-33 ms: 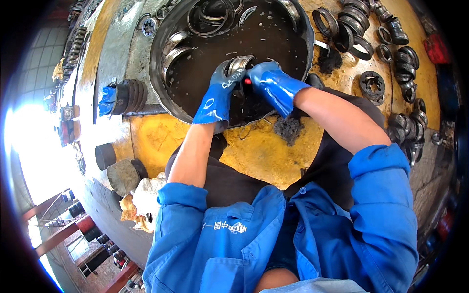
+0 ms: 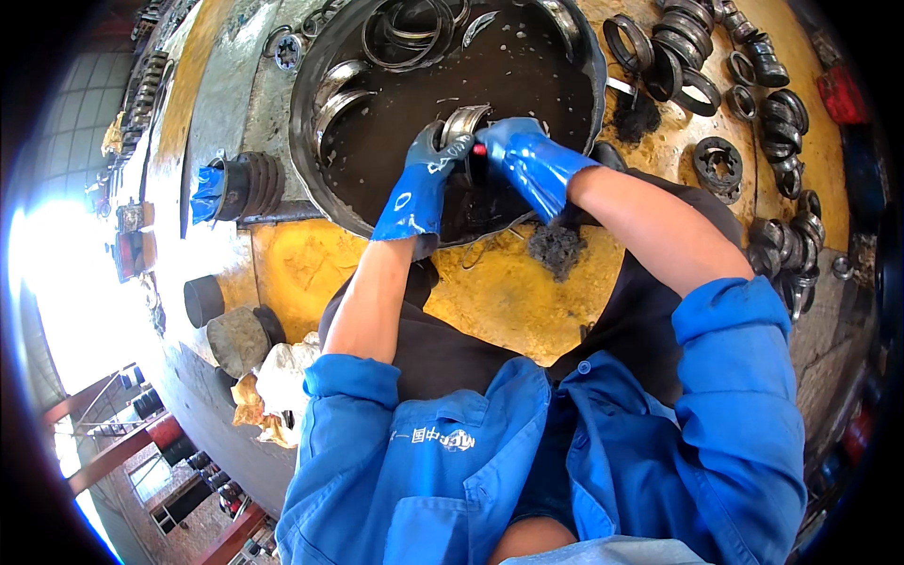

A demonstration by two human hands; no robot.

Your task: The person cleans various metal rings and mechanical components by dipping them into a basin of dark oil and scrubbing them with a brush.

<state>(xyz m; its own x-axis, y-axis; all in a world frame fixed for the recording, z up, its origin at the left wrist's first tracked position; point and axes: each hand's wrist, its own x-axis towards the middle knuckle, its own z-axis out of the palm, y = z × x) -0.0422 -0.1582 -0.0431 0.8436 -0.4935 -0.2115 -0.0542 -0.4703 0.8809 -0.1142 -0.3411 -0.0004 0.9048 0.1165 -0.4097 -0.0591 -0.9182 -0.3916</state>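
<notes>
My left hand (image 2: 435, 168), in a long blue rubber glove, is closed round a shiny curved metal ring (image 2: 465, 123), held over the dark liquid. My right hand (image 2: 527, 158), gloved alike, is closed close beside it. At its fingertips shows a small red object (image 2: 479, 149), mostly hidden by the glove, so its kind cannot be made out. Both hands are above the near half of a wide round metal basin (image 2: 303, 104). In the liquid lie thin rings (image 2: 407, 64) at the far side and thicker metal rings (image 2: 341, 105) at the left.
Stacked metal rings (image 2: 680, 42) and a slotted disc (image 2: 718, 168) lie right of the basin. Dark fibrous wads (image 2: 556, 247) rest on the yellow floor (image 2: 499, 301) and at the right. A coil-shaped cylinder (image 2: 259, 185) and a grey cylinder (image 2: 240, 341) stand at the left.
The red object and my right fingers have shifted slightly up toward the ring. My left hand keeps its hold on the ring.
</notes>
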